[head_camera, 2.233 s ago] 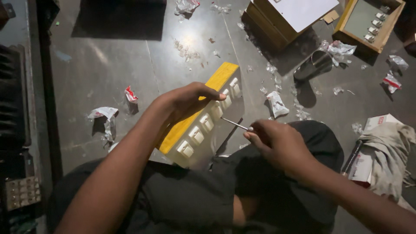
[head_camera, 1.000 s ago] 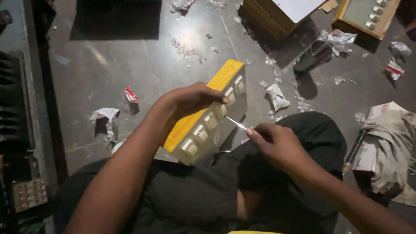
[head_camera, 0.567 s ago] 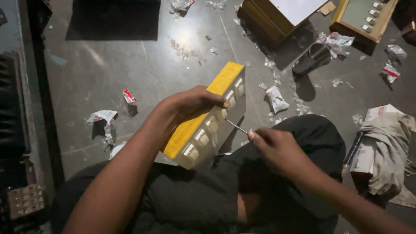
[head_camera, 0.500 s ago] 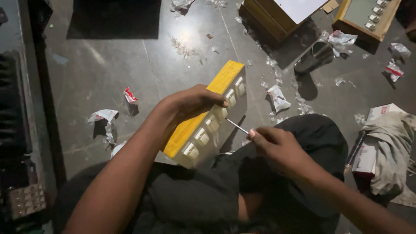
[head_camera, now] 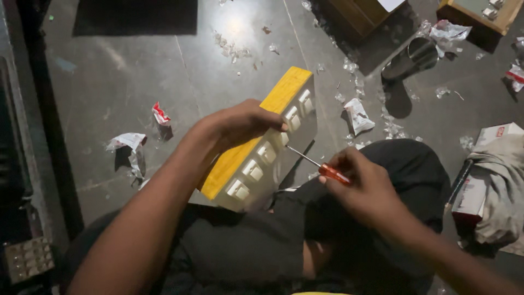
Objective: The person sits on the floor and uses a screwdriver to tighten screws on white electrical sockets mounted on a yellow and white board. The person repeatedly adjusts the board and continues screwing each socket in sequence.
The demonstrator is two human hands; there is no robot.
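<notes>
Left hand [head_camera: 240,123] steadies a long yellow-sided box with a row of white switches [head_camera: 262,145] while the right hand [head_camera: 363,188] works a small red-handled screwdriver [head_camera: 319,166] at its switch face.

The box rests tilted on the person's lap, above the dark tiled floor [head_camera: 136,71]; the left grip wraps over its yellow top edge, near the middle. The right grip is closed around the screwdriver's handle, just right of the box, the metal tip meeting the switch face. Crumpled white-and-red wrappers [head_camera: 131,145] lie on the floor left of the box; a dark metal cup [head_camera: 409,57] lies beyond it to the right.
</notes>
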